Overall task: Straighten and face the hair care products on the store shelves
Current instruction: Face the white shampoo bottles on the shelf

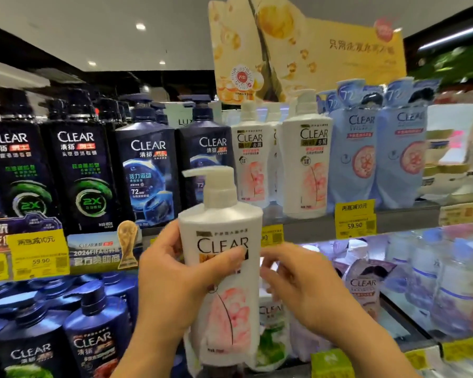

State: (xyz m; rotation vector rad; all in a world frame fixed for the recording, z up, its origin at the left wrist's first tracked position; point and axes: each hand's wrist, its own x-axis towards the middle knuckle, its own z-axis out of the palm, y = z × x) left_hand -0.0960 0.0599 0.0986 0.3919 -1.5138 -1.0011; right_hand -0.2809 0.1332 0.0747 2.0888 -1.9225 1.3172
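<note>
A white CLEAR pump bottle (pixel 224 268) with a pink flower on its label is held upright in front of the shelves, label toward me. My left hand (pixel 175 279) grips its left side, thumb across the label. My right hand (pixel 303 285) hovers just right of the bottle with fingers loosely curled, holding nothing. Two matching white bottles (pixel 305 165) stand on the upper shelf behind, with a gap in front of them.
Dark CLEAR bottles (pixel 79 170) fill the upper shelf's left part, pale blue refill packs (pixel 377 159) its right. Yellow price tags (pixel 354 219) line the shelf edge. The lower shelf holds blue bottles (pixel 93 336) and more white and clear bottles. A yellow display card (pixel 298 50) stands above.
</note>
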